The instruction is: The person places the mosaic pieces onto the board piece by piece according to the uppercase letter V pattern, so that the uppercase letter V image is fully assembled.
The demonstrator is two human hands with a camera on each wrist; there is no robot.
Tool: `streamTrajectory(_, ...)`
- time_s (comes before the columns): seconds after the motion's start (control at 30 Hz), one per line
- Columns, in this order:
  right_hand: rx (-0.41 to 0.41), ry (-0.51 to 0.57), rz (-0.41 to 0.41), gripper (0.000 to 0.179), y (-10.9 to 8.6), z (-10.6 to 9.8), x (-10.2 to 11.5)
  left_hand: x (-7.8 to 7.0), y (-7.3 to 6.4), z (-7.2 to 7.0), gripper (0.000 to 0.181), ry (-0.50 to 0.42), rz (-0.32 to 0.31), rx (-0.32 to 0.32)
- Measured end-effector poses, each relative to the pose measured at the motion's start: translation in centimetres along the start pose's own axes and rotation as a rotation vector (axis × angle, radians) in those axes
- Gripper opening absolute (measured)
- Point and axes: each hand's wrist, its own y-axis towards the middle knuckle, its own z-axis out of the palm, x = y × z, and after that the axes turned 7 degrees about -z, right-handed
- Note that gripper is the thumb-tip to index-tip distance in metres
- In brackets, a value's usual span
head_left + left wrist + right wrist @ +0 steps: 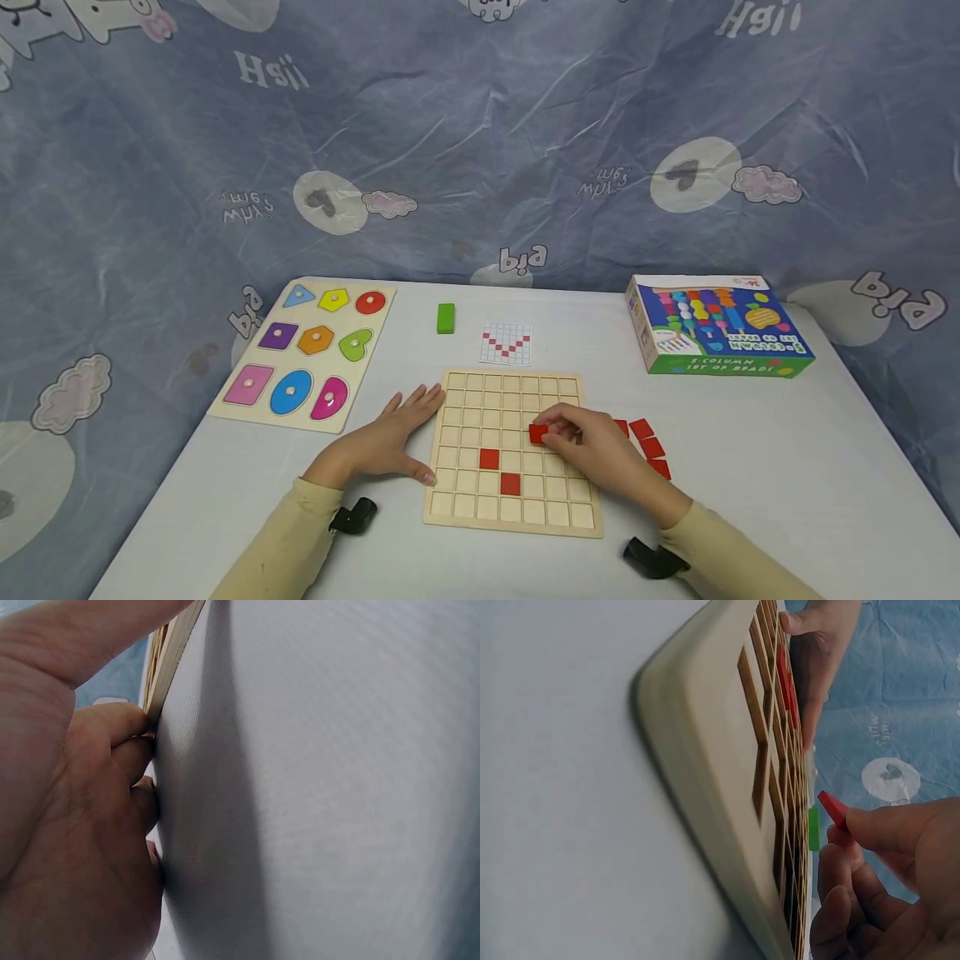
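Head view: a square red tile [537, 433] is above the right half of a wooden grid board [471, 417], pinched between the thumb and fingertips of the right hand [592, 446]. The right wrist view shows it tilted and clear of the surface; the pinch at one end seemingly leaves the other end free. Two red squares [489, 459] sit in diagonally neighbouring cells. The left hand [390, 442] lies spread, gripping nothing, thumb and fingertips against the board's left edge, apparently to keep it from sliding. Loose red tiles [651, 447] lie just right of the board, probably for easy reach. Beyond its far edge is a card [506, 344] with a red V, likely placed there for viewing. Farther out are a green block [446, 318], a shape puzzle [322, 365] and a box [720, 325].
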Motion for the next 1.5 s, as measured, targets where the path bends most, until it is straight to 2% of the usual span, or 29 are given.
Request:
streamTrajectory(0.73, 0.064, 0.053, -0.059, 0.016, 3.0, 3.3, 2.7, 0.0, 0.0, 0.0, 0.126, -0.006, -0.007, -0.003)
streamTrajectory(1.1, 0.104, 0.037, -0.125, 0.011, 4.2, 4.7, 3.3, 0.1, 0.1, 0.1, 0.126, 0.0, -0.001, 0.002)
streamTrajectory(1.5, 0.134, -0.006, -0.141, 0.011, 5.0, 5.8, 4.1, 0.0, 0.1, 0.0, 0.126, 0.0, -0.001, 0.003)
